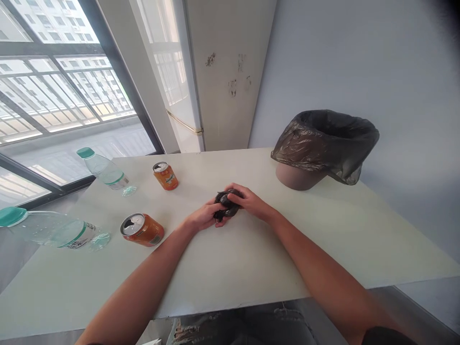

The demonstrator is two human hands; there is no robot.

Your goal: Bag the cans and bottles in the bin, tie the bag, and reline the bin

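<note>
Both my hands meet at the middle of the white table (251,258), closed round a small crumpled black plastic bag (226,203). My left hand (203,218) grips its left side with fingers curled under it. My right hand (249,199) covers its top and right side. The bag is bunched into a tight wad between them, resting on or just above the tabletop.
A bin (305,175) lined with a black bag (325,141) stands at the back right. Two orange cans (166,176) (142,230) and two clear bottles with green caps (106,171) (50,229) stand on the left. A window and a white fridge (219,72) stand behind.
</note>
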